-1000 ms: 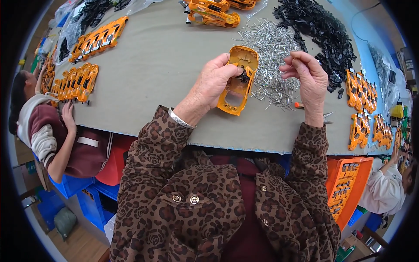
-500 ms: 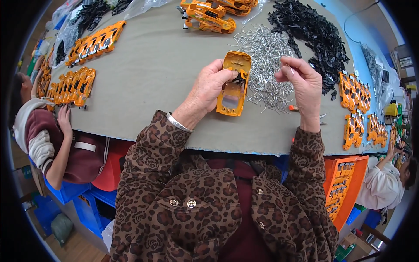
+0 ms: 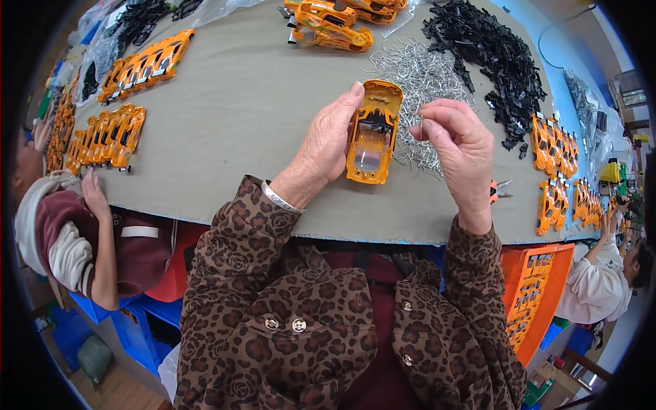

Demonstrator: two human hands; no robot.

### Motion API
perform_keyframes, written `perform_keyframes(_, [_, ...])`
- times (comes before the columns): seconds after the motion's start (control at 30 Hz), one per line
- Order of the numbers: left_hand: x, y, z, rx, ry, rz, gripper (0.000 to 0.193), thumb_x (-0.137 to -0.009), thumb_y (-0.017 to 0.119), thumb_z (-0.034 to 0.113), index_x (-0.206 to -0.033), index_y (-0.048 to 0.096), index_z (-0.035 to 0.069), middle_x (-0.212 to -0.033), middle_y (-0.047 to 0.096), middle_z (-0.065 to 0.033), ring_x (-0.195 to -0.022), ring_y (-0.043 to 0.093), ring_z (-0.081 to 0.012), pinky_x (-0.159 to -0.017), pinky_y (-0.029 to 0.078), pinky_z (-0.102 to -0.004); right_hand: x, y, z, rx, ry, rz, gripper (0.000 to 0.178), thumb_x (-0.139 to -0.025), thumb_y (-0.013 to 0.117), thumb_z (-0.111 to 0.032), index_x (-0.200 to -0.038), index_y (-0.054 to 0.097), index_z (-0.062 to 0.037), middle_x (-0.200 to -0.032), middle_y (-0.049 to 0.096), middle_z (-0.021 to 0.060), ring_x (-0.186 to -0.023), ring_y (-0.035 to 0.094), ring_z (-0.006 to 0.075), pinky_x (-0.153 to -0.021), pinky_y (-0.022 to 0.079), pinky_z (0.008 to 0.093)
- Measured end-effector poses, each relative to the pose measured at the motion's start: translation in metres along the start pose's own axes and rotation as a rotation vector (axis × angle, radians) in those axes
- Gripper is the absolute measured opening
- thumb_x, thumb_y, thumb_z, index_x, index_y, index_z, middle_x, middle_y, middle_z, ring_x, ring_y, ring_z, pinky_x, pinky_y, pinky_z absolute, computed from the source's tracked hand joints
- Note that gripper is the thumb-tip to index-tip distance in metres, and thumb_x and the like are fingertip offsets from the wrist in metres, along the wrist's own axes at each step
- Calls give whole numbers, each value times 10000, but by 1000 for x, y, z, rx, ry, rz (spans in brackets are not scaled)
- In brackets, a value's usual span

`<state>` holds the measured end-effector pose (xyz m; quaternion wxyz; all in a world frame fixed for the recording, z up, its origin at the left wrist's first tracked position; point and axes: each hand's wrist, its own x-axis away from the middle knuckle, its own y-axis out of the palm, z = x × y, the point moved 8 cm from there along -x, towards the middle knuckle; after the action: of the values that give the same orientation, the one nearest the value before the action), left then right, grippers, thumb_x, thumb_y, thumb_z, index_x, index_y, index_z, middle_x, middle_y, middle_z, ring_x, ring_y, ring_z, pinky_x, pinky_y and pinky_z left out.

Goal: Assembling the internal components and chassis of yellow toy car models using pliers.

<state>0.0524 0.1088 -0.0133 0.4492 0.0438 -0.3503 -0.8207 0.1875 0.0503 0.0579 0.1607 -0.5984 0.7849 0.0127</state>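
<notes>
My left hand (image 3: 322, 140) grips an orange toy car body shell (image 3: 373, 133) along its left edge, thumb upright beside it. The shell's hollow underside faces me, and a black plastic piece (image 3: 376, 119) sits across its middle. Just right of the shell, my right hand (image 3: 459, 140) is pinched on a short thin metal wire (image 3: 421, 127). Behind both hands spreads a heap of bent silver wire pieces (image 3: 403, 65). Partly hidden by my right wrist lie small pliers (image 3: 502, 190) with orange handles.
A heap of black plastic parts (image 3: 499, 65) lies at the far right. Orange car bodies stand stacked at the back (image 3: 331, 31), in rows at left (image 3: 113, 137) and right (image 3: 555, 143). An orange crate (image 3: 536, 294) stands below the table edge. Co-workers sit at both sides.
My right hand has moved left, closer to the shell. My left thumb has come out of the shell's inside to its edge, uncovering the black piece. The pliers show more.
</notes>
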Motion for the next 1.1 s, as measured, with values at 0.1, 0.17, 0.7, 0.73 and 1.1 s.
perform_keyframes(0.1, [1,0,0,-13,-7,2,516,-967,365,452,-1177,493,-2,-991,602,-118,-825,630,-190,-654,564,-346,0,1,-5,112,-53,7,98,-815,599,40,-895,646,9,-857,582,55,-683,604,98,-606,492,221])
perform_keyframes(0.17, [2,1,0,-45,-23,-18,567,-954,367,492,-1214,471,0,-1083,580,-128,-923,622,-209,-678,567,-387,-1,3,-12,279,-111,4,112,-793,619,35,-887,654,-15,-827,572,56,-650,575,109,-574,469,249])
perform_keyframes(0.7, [4,5,2,-153,104,-4,228,-924,518,165,-1084,518,3,-914,603,-47,-760,598,-79,-627,521,-239,0,30,-29,622,-296,137,159,-741,659,32,-886,667,-32,-702,508,42,-585,496,126,-531,416,246])
perform_keyframes(0.73, [4,4,2,-152,105,-3,228,-924,518,165,-1084,518,3,-914,603,-47,-760,598,-79,-627,521,-239,-1,31,-29,622,-296,136,159,-741,659,32,-886,667,-32,-702,508,42,-585,496,126,-531,416,246])
perform_keyframes(1.1, [5,3,-4,-184,49,-28,262,-909,514,73,-1161,508,3,-1020,586,-38,-877,571,-76,-751,499,-229,2,31,-24,627,-306,202,174,-730,657,35,-887,665,-39,-687,490,44,-572,495,128,-507,407,252])
